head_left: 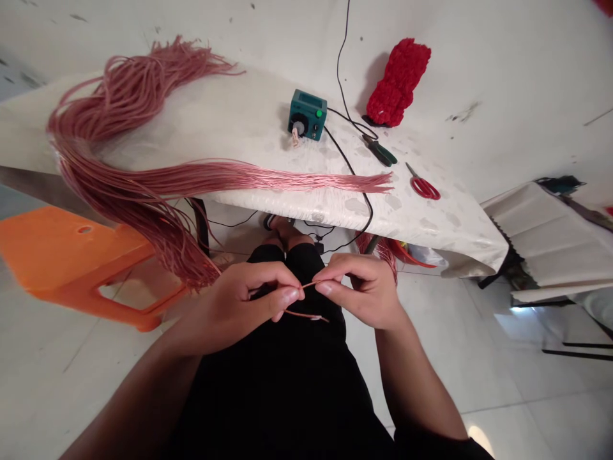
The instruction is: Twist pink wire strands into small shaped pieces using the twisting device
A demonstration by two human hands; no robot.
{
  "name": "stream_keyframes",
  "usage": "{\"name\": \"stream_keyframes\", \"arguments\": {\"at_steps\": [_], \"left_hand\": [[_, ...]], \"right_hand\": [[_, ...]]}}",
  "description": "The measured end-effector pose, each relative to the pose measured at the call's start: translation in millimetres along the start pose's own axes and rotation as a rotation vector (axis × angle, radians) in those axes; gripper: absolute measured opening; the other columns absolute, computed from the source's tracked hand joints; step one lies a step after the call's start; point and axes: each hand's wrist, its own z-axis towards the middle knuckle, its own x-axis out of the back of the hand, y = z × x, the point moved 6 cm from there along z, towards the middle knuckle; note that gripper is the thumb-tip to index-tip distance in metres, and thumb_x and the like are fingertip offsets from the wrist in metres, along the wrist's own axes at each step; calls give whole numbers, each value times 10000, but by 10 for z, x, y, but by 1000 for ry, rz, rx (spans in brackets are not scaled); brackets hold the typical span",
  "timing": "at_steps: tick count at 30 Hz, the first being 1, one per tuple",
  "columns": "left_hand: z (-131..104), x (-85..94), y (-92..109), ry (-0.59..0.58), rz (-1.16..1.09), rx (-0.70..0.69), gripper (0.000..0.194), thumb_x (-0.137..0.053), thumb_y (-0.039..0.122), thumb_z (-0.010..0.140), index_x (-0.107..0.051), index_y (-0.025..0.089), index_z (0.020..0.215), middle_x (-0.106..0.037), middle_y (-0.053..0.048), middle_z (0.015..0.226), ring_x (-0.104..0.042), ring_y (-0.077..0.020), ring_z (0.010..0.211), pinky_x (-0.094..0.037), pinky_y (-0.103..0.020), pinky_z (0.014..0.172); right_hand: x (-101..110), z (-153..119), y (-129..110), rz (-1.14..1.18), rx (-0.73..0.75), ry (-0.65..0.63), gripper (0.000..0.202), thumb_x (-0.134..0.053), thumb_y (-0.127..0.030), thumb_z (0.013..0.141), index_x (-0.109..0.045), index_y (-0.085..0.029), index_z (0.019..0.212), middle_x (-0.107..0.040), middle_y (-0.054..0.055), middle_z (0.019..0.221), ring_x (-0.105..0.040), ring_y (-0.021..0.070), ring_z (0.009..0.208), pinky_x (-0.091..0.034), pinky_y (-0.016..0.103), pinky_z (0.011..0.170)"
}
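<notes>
Above my lap, my left hand (258, 297) pinches a thin pink cord (309, 285) between thumb and forefinger. My right hand (359, 287) pinches the same cord a short way to the right, so a small stretch shows between the two hands. A loose cord end (306, 315) with a pale bit near its tip sticks out below my left fingers. On the table ahead lies a long bundle of pink cords (230, 176), bunched at the left and hanging over the near edge.
On the white-covered table (249, 121) stand a teal device (307, 115) with black cables, green-handled pliers (380, 152), red-handled scissors (424, 187) and a red textured object (400, 83). An orange stool (62, 255) is at the left. A cloth-covered piece of furniture (550, 236) stands right.
</notes>
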Motion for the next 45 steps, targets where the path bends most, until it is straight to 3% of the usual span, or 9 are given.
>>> {"name": "stream_keyframes", "arguments": {"at_steps": [3,6,12,19,24,31,38,45], "left_hand": [[13,13,33,116,64,-45,90,-608,213,891,-683,243,929,-682,55,767,-633,-79,678,-475,-178,607],[6,6,60,205,74,-115,146,-630,184,877,-664,249,1003,-693,35,878,-652,-99,781,-507,-203,685],[-7,20,125,327,107,-315,177,-650,121,863,-661,230,1002,-647,2,854,-619,-122,776,-498,-263,689],[-20,37,117,331,79,-322,204,-674,96,851,-662,230,1005,-636,20,825,-571,-76,656,-445,-218,573],[-13,3,120,327,92,-327,191,-703,111,834,-665,236,973,-623,35,772,-550,-69,610,-427,-211,528],[9,-184,99,152,258,-330,481,-637,124,888,-550,283,1334,-676,7,934,-644,-135,845,-535,-277,744],[-5,-151,187,258,304,-442,347,-691,76,840,-644,250,1137,-704,30,871,-639,-93,753,-519,-235,721],[-3,-120,225,341,319,-386,201,-733,114,812,-622,218,943,-690,48,794,-650,-76,693,-513,-208,684]], "right_hand": [[-23,-5,-12,-26,-23,-14,64,-730,-151,847,-755,-181,897,-623,-12,662,-539,88,571,-414,244,526],[-70,-7,-2,-67,-54,-36,38,-724,-160,853,-749,-165,882,-624,-9,668,-531,84,574,-415,240,533],[-102,-10,70,-84,-119,20,41,-720,-197,860,-744,-165,851,-573,-27,641,-499,79,571,-400,235,537],[-160,-77,147,78,-213,32,66,-691,-197,880,-748,-174,903,-568,-43,595,-478,57,487,-361,207,464],[-175,-195,273,275,-282,166,34,-728,-221,860,-748,-195,867,-582,-55,569,-474,46,424,-339,191,404],[-232,-341,378,362,-376,198,82,-723,-264,870,-718,-185,846,-584,-64,558,-480,45,402,-378,174,377],[-256,-341,392,404,-397,227,131,-700,-297,891,-694,-172,855,-551,-74,516,-471,46,400,-367,173,394],[-248,-344,383,423,-375,254,123,-698,-279,893,-688,-175,828,-552,-74,506,-470,43,401,-369,163,400]]}}
